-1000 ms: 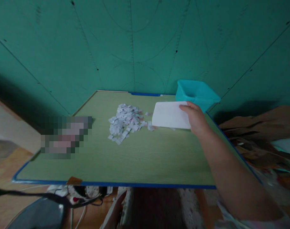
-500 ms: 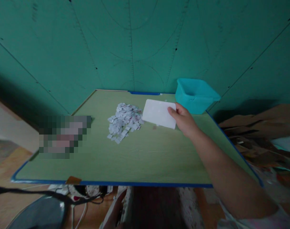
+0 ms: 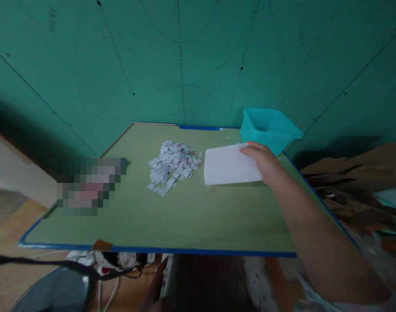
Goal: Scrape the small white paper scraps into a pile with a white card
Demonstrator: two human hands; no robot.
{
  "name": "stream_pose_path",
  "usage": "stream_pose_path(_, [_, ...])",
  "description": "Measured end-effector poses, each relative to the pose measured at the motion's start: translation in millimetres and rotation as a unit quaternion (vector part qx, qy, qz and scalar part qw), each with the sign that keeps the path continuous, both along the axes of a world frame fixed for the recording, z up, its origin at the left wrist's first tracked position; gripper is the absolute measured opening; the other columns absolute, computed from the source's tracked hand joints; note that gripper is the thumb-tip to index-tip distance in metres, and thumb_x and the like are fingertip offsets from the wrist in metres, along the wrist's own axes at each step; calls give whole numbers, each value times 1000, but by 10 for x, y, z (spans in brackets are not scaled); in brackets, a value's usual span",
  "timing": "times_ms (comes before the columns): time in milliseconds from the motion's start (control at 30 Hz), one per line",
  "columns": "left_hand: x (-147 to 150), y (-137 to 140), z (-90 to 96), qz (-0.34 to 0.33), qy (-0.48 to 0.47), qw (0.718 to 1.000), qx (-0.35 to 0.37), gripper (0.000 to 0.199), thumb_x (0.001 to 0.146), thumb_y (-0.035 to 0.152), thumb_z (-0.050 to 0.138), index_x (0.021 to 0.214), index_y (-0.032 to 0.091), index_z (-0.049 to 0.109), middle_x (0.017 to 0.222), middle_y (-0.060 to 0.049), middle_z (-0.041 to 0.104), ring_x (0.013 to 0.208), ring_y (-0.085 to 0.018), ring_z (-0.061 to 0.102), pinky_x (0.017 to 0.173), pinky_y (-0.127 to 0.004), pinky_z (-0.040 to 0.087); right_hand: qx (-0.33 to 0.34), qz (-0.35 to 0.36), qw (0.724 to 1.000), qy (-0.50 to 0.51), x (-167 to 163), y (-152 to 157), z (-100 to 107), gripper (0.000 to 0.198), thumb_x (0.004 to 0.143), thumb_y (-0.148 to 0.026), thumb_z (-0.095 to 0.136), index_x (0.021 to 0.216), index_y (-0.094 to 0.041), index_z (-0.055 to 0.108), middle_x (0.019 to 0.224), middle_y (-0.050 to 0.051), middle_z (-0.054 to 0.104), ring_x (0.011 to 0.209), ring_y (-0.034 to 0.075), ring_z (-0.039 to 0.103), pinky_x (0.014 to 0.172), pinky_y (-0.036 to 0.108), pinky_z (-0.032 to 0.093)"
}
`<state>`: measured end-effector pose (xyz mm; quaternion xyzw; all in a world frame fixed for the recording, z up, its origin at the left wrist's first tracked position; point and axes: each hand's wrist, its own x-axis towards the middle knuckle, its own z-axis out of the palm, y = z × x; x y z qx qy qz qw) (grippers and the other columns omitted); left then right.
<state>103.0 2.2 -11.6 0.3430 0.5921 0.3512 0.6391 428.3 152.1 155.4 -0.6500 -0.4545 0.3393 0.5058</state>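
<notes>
My right hand grips the right end of a white rectangular tray, thumb along its upper edge, and holds it above the table. Whether anything lies in the tray cannot be made out. Just left of it is a loose pile of small white paper pieces, a few scattered at its edges. Below the table's front edge, a dim, blurred part of my left hand or forearm shows near my lap; its fingers cannot be made out.
A turquoise plastic bin stands at the back right corner, close behind my right hand. A pixelated flat object lies at the left. A green wall borders the back. Cardboard is stacked at right; cables and a grey round stool-like thing are below.
My right hand has moved right and slightly toward me with the white tray, turning it so more of its face shows. The tray is now farther from the paper pile.
</notes>
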Motion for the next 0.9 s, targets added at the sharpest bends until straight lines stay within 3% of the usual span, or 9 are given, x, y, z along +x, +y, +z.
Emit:
stream_pose_path(100, [11, 32, -26, -10, -37, 999, -17, 47, 43, 14, 61, 89, 23, 62, 87, -5, 69, 103, -31, 51, 75, -34, 48, 50, -22, 998, 8, -14, 9, -17, 14, 64, -31, 52, 72, -20, 49, 63, -2, 51, 56, 13, 47, 49, 25, 31])
stream_pose_path(200, [0, 31, -82, -16, -36, 998, -48, 53, 44, 16, 59, 97, 20, 58, 95, -6, 68, 87, -28, 59, 58, -31, 50, 87, -21, 996, -24, -16, 46, -76, 16, 68, -34, 52, 75, -20, 51, 66, -1, 53, 60, 13, 48, 53, 26, 34])
stream_pose_path(333, [-31, 19, -136, -14, -22, 998, -53, 59, 46, 13, 60, 104, 21, 55, 85, -3, 70, 53, -18, 58, 44, -26, 45, 79, 20, 995, -63, -61, 86, -164, 19, 71, -37, 49, 78, -20, 51, 67, -1, 53, 60, 13, 47, 55, 27, 35])
stream_pose_path(433, [-18, 13, -104, -22, -41, 998, -45, 55, 46, 13, 63, 100, 20, 59, 91, -3, 69, 39, -10, 49, 37, -23, 39, 68, 37, 993, -87, -73, 77, -166, 19, 71, -38, 48, 77, -20, 51, 66, -1, 52, 59, 13, 46, 54, 27, 34])
stream_pose_path(667, [49, 14, 5, -11, -50, 997, -51, 53, 42, 9, 64, 94, 23, 60, 68, -1, 68, 56, -20, 58, 40, -23, 41, 62, -33, 994, -83, 24, 13, -37, 14, 67, -34, 48, 70, -20, 48, 64, -1, 48, 60, 14, 45, 50, 26, 32])
stream_pose_path(833, [57, 8, -24, 13, -11, 1000, -11, 53, 40, 7, 61, 91, 24, 63, 86, -3, 69, 72, -24, 60, 53, -28, 47, 65, 0, 994, -85, 1, 33, -70, 17, 67, -36, 47, 73, -20, 48, 67, 0, 49, 61, 14, 46, 52, 25, 32])
stream_pose_path(900, [46, 4, -41, 4, -14, 1000, -16, 53, 40, 7, 60, 90, 22, 63, 84, -4, 69, 75, -25, 60, 53, -27, 47, 44, 10, 997, -67, -6, 35, -78, 16, 66, -35, 48, 71, -20, 47, 63, -1, 48, 57, 13, 45, 50, 25, 31])
